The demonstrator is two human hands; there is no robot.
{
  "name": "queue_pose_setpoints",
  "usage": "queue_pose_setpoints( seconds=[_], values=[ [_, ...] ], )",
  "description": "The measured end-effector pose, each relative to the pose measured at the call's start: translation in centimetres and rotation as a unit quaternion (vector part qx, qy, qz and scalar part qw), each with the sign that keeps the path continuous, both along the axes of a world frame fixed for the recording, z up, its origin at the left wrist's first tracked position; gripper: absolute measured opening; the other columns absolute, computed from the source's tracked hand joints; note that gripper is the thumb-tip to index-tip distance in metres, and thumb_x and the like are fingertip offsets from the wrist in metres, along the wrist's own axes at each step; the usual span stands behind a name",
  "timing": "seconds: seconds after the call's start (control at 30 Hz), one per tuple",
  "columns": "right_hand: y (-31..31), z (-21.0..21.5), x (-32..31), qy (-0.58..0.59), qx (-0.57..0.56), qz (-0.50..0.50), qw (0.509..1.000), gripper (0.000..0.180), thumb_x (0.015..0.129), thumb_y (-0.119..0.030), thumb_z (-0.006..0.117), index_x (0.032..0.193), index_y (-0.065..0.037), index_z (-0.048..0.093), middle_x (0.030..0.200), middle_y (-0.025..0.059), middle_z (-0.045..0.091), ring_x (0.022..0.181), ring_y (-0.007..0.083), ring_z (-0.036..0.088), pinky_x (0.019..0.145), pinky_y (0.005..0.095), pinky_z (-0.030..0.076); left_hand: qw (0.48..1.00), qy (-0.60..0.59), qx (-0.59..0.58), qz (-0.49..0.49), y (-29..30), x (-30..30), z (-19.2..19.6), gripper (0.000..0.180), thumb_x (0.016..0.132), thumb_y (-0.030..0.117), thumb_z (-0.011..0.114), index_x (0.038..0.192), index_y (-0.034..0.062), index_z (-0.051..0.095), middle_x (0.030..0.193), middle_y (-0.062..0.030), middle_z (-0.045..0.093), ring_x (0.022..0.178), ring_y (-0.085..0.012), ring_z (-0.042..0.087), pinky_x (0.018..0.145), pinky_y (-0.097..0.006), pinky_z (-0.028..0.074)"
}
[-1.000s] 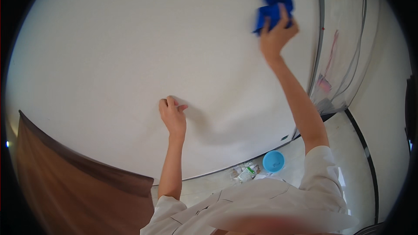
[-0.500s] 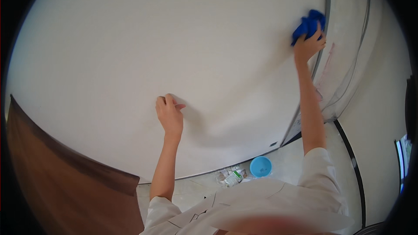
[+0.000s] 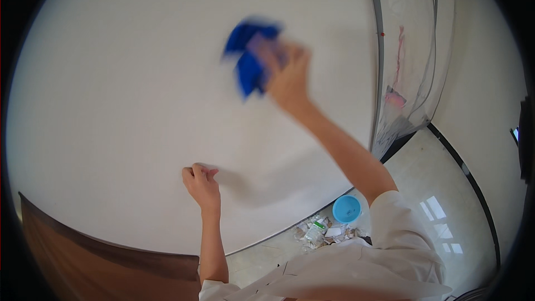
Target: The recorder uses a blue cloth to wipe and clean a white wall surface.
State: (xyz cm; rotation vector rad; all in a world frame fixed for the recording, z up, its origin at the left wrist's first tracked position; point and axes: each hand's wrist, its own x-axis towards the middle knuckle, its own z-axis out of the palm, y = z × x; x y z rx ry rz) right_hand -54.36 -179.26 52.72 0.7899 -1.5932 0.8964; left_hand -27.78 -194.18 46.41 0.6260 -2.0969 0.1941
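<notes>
head view: blue cloth [image 3: 249, 71] is up on the big white panel [image 3: 128, 111], near the upper middle of the view & well apart from the panel's rt edge, bunched in two lobes w/ a notch btwn. it's blurred, so i can't tell how much of it touches the surface. right hand [image 3: 290, 78] has it, fingers over its rt side & pinching the folds, fingertips smeared too. rt forearm slants up from a short white sleeve [image 3: 393, 220]. left hand [image 3: 202, 189] is lower on the panel, fingers half curled in, thumb poking out to the rt; looks to be resting agst the panel but can't tell for sure, nor what's inside the curl. soft shadow spreads to its rt. further out, grey edge strip [image 3: 379, 56] down the panel's rt side, then clear plastic sheeting [image 3: 412, 50] w/ a pink patch [image 3: 397, 98]. below, on pale floor [image 3: 418, 167], light blue basin [image 3: 346, 209] sits just beside a heap of crumpled wrappers [image 3: 316, 233]. brown drape [image 3: 106, 265] fills the lower left; far rt, black band [image 3: 484, 205] curves along the floor
</notes>
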Motion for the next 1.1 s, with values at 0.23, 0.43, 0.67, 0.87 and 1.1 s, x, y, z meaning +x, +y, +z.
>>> queue_pose_setpoints(
  seconds=[0.23,0.43,0.67,0.87,1.1],
  values=[
    [7.7,-6.6,-9.9,-0.147,-0.299,-0.107,0.937,0.059,0.082,-0.002,0.064,0.136,-0.009,0.043,0.124,0.0252,0.039,0.113,0.0431,0.037,0.096,0.0521,0.031,1.0,0.004,-0.013,-0.003,-0.3,0.2,-0.4,0.03,0.066,-0.008,0.072,0.077,0.007,0.049,0.082,-0.007,0.043,0.077,-0.025,0.046,0.067,-0.036,0.04],
    [5.7,-13.7,-5.6,-0.226,-0.239,-0.07,0.942,0.061,0.081,0.0,0.062,0.137,-0.003,0.039,0.126,0.0289,0.036,0.11,0.0445,0.036,0.095,0.0537,0.029,0.999,0.014,-0.02,-0.025,-0.7,-1.0,1.1,0.028,0.066,-0.006,0.073,0.077,0.0067,0.05,0.081,-0.0069,0.044,0.076,-0.0248,0.045,0.068,-0.036,0.039],
    [5.2,2.5,-4.3,-0.009,-0.095,0.044,0.994,0.057,0.077,-0.017,0.067,0.132,-0.011,0.049,0.12,0.0262,0.043,0.113,0.0399,0.039,0.099,0.0515,0.029,0.999,0.009,-0.026,-0.037,-0.2,-0.2,0.4,0.027,0.066,-0.002,0.075,0.077,0.0063,0.052,0.081,-0.0082,0.045,0.077,-0.0263,0.046,0.066,-0.038,0.039],
    [8.1,4.6,-11.0,-0.047,-0.238,-0.063,0.968,0.048,0.085,-0.016,0.063,0.128,-0.003,0.046,0.116,0.0271,0.046,0.112,0.0417,0.039,0.096,0.0496,0.031,0.996,0.008,-0.027,-0.082,-0.6,0.4,0.6,0.025,0.069,0.004,0.076,0.076,0.006,0.052,0.081,-0.0087,0.045,0.076,-0.0269,0.046,0.066,-0.038,0.038],
    [4.3,-7.2,-6.3,-0.218,-0.228,-0.11,0.943,0.058,0.087,-0.019,0.057,0.135,0.005,0.035,0.117,0.0323,0.039,0.107,0.046,0.042,0.093,0.0513,0.037,0.978,0.0,0.031,-0.206,-1.3,2.5,1.2,0.026,0.082,0.011,0.068,0.103,0.0033,0.053,0.1,-0.0124,0.052,0.091,-0.0296,0.049,0.079,-0.039,0.041]
  ],
)
